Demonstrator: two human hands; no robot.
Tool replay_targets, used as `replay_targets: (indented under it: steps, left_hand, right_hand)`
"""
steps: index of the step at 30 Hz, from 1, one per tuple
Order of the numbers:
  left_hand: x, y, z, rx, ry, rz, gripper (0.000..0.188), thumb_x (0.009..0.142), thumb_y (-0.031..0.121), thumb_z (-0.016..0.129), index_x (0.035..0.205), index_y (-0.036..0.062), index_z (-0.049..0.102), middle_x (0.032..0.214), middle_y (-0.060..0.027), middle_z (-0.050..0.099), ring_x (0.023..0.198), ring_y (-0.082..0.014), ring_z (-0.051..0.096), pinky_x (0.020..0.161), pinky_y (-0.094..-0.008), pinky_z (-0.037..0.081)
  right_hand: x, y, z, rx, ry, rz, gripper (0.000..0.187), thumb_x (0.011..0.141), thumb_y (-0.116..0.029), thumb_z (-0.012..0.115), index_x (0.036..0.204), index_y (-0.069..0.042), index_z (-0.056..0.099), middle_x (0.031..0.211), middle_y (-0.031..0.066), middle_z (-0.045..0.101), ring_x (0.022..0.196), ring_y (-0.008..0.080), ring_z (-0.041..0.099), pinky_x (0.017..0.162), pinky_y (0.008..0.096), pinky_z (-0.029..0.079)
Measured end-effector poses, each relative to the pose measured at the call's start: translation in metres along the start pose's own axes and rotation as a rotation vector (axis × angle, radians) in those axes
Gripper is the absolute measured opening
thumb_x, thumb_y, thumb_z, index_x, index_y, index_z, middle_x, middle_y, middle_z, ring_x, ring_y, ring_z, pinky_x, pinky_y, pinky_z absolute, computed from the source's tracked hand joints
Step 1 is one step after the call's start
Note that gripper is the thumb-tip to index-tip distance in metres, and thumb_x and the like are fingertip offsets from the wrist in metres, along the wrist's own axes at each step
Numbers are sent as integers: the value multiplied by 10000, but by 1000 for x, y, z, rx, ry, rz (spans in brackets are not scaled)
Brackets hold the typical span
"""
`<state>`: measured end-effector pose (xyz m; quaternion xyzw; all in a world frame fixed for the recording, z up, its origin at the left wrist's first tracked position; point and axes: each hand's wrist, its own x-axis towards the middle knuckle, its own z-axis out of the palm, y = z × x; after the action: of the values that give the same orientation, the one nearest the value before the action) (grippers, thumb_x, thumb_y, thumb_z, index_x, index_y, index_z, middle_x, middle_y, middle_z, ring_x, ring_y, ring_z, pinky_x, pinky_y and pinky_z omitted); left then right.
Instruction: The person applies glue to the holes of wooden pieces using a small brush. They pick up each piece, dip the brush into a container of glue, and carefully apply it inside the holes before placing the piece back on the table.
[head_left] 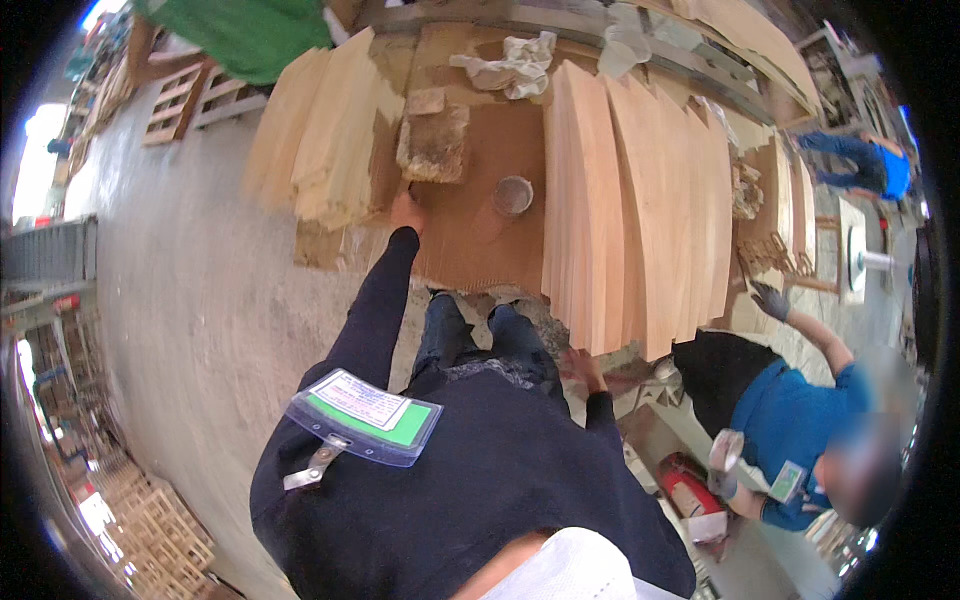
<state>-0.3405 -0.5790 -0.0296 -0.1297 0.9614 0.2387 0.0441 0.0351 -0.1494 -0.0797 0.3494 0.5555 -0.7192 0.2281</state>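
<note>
My left hand point(407, 212) reaches forward to the near edge of a worn, crusted small board point(433, 145). Its fingers look closed, with a small dark bit at their tip that I cannot make out. To the right of that board stands a small round tub point(513, 196) with greyish contents, on a brown cardboard sheet point(490, 135). Low by the near end of a row of pale wooden boards point(650, 220) is my right hand point(583, 370). It is smeared by motion, and its fingers do not show clearly.
More pale boards point(335, 130) stand on the left of the cardboard. A crumpled white cloth point(510, 65) lies at the back. At the right, a co-worker in a blue shirt point(800, 410) reaches out a gloved hand point(770, 300). Wooden pallets point(178, 103) are at the far left.
</note>
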Motion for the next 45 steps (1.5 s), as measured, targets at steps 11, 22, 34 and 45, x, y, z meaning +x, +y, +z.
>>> replay_targets:
  steps: [11,22,34,45]
  left_hand:
    - [50,-20,11,-68,-278,289,346,853,168,545,1139,-26,558,1013,-259,628,944,-420,590,814,-463,485]
    - [-82,38,-139,-960,-634,-306,290,960,235,434,712,84,442,600,-27,464,537,-151,499,522,-302,412]
    - [-139,103,-233,-1083,-803,21,355,997,208,418,666,80,417,584,-5,420,538,-114,441,551,-271,403]
    - [-153,132,-232,-991,-1012,217,396,1030,263,406,709,48,494,597,-18,506,578,-109,497,595,-249,420]
  right_hand:
    - [-83,-9,95,-712,362,20,300,864,-268,551,844,10,661,821,144,702,750,238,692,670,360,523]
    - [-78,-173,234,-846,22,-587,224,885,-91,505,1076,-82,623,1013,184,655,973,383,617,801,448,495]
    - [-98,-310,313,-770,136,-986,514,894,-93,580,1381,-192,452,927,81,635,822,259,640,746,365,531]
    - [-91,-316,315,-667,227,-1182,138,865,-182,660,941,-77,612,855,89,626,793,271,652,674,363,521]
